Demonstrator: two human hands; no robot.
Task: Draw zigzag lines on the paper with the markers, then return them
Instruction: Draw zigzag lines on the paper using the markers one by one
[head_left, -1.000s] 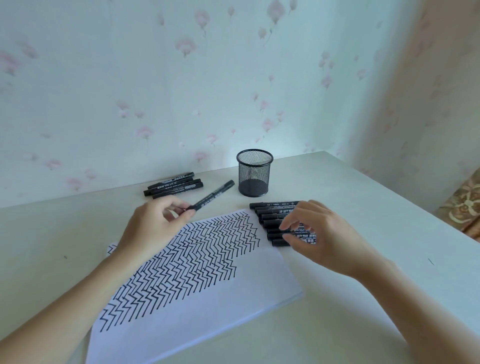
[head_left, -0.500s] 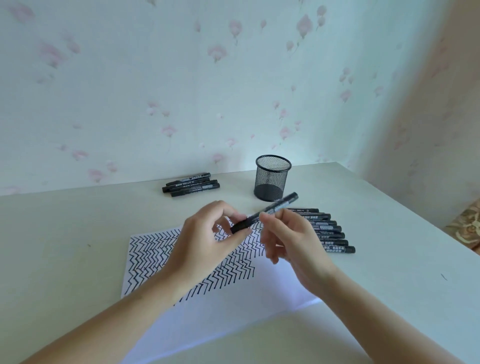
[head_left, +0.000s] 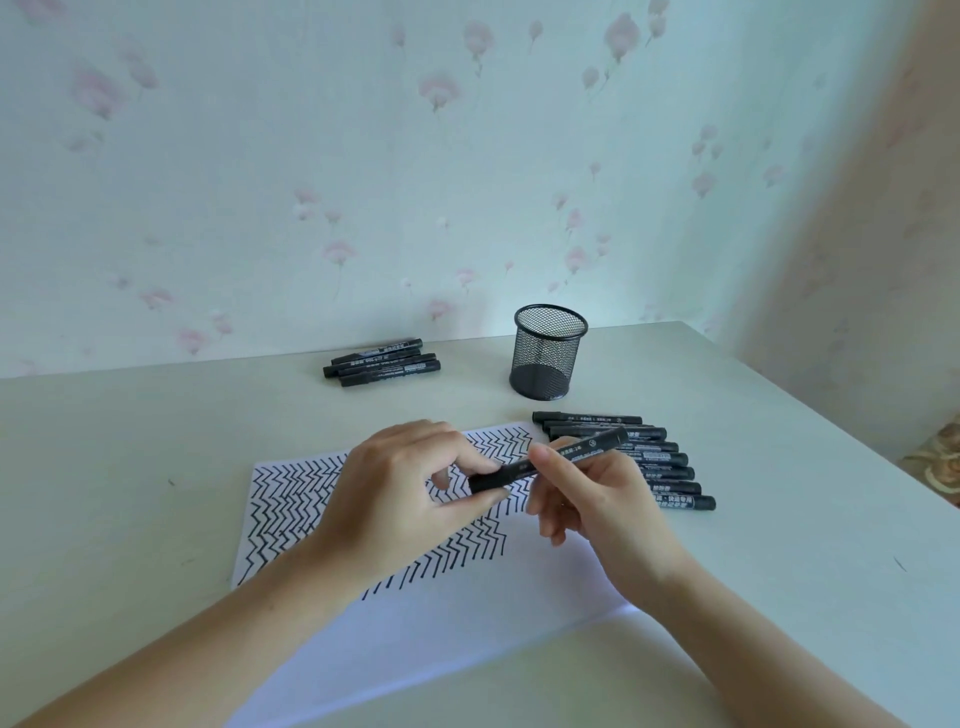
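Note:
A black marker (head_left: 576, 453) hangs slanted above the white paper (head_left: 467, 639), held by both hands. My left hand (head_left: 400, 499) pinches its lower left end, the cap end, between thumb and fingers. My right hand (head_left: 597, 499) grips the barrel near the middle. The paper's upper half is covered in black zigzag lines (head_left: 291, 509). A row of several black markers (head_left: 670, 473) lies on the table right of the paper, partly hidden behind my right hand. A smaller group of black markers (head_left: 382, 361) lies at the back by the wall.
A black mesh pen cup (head_left: 548, 353) stands upright behind the marker row and looks hollow inside. The pale table (head_left: 130, 467) meets a flowered wall at the back; its right edge runs diagonally down the right side.
My right hand left the marker row and came over to grip the marker held by my left hand. Both hands now hold it over the paper's centre.

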